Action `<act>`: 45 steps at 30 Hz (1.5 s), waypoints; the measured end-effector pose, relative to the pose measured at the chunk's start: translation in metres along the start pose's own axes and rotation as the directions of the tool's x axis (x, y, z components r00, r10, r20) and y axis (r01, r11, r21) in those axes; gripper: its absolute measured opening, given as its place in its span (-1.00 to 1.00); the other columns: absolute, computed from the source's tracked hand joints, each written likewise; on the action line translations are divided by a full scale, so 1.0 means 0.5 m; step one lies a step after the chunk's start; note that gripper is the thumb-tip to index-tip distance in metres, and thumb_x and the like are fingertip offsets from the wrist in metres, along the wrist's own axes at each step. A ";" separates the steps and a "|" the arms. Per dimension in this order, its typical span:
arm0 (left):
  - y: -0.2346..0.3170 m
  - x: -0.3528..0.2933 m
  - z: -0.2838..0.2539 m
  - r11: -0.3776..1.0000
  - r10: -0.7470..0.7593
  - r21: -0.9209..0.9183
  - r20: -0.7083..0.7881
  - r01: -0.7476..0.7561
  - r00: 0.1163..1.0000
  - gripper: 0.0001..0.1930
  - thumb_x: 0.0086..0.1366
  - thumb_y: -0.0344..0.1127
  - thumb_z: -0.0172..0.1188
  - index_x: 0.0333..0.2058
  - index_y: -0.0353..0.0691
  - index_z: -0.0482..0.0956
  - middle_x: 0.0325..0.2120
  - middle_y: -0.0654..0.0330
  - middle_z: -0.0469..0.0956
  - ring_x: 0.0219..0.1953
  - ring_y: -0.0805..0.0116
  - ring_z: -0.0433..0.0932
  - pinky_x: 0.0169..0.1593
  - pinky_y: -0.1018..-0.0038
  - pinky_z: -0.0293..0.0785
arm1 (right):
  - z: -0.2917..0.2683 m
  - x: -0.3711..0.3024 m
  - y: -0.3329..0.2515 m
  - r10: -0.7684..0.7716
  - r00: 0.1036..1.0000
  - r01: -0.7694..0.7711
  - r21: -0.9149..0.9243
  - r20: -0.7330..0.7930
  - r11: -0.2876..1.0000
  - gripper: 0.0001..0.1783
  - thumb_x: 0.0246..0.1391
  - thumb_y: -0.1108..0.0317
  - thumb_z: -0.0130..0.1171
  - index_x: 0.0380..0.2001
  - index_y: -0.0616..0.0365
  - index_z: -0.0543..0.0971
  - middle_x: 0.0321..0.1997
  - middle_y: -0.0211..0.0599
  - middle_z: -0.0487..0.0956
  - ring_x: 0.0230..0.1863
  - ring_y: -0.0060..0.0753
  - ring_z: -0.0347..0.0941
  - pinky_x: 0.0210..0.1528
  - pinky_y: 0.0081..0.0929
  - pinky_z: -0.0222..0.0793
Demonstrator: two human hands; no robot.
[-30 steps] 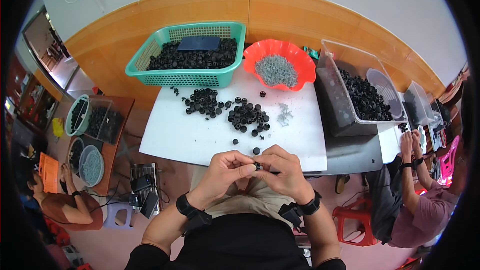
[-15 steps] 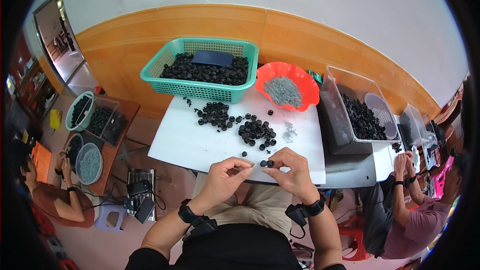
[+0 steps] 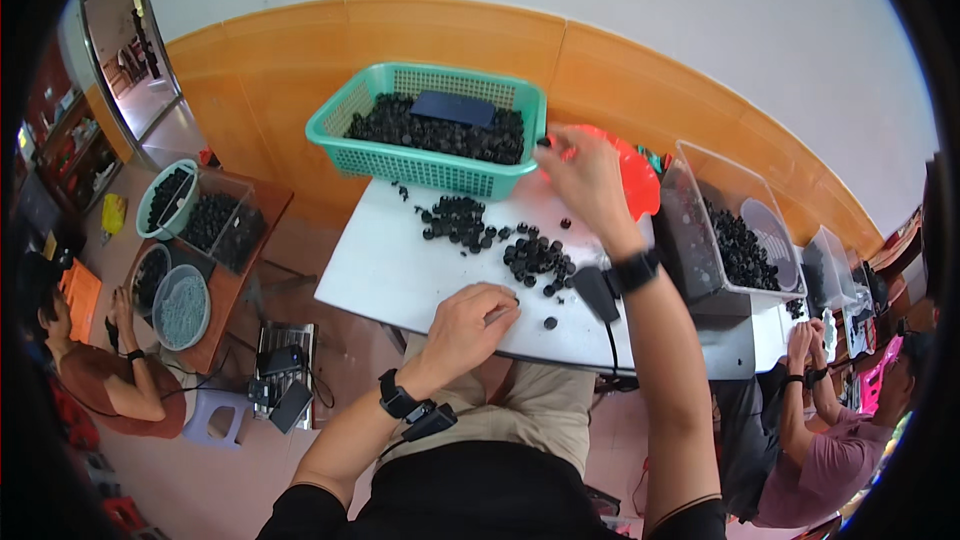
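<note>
My right hand (image 3: 588,175) is raised over the far side of the table, between the green basket (image 3: 425,168) and the red scalloped bowl (image 3: 641,178). Its fingertips pinch a small round black plastic cap (image 3: 543,142) at the basket's right end. Close to the table's near edge, my left hand (image 3: 470,325) has its fingers closed, with a bit of something dark showing at the tips. Ahead of it lie two loose piles of black plastic parts (image 3: 538,260). My right hand and forearm hide much of the bowl and its contents.
Black parts fill the basket, with a dark blue flat piece (image 3: 453,108) on top. A clear bin (image 3: 690,240) of black parts stands at the right. One person (image 3: 115,375) works at a brown table on the left, another (image 3: 820,450) on the right.
My right hand has gone from the near table edge up to the basket's right end, carrying the black cap. My left hand has stayed near the edge. The view has shifted slightly.
</note>
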State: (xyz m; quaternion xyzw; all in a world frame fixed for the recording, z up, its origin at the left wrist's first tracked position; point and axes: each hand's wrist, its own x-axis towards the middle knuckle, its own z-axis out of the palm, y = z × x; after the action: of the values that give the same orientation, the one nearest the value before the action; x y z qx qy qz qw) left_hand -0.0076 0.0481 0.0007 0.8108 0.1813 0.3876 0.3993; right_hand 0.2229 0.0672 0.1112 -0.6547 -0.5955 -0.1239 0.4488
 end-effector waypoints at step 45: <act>0.000 -0.005 -0.015 0.992 -0.078 0.101 0.065 0.071 0.995 -0.79 0.07 -0.39 0.44 -0.30 -0.27 0.68 -0.19 0.13 0.67 -0.15 0.14 0.65 -0.09 0.35 0.58 | -0.032 -0.230 -0.054 0.140 0.820 -0.080 -0.132 0.554 0.988 -0.75 0.04 0.30 0.32 -0.18 0.10 0.70 -0.29 -0.23 0.59 -0.31 -0.03 0.60 -0.27 -0.17 0.50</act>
State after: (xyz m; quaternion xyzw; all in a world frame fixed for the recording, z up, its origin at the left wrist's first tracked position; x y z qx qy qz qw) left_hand -0.0151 0.0504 0.0022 0.8350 0.2167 0.3350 0.3789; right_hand 0.1748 -0.0243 0.0522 -0.7175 -0.6551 0.0699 0.2259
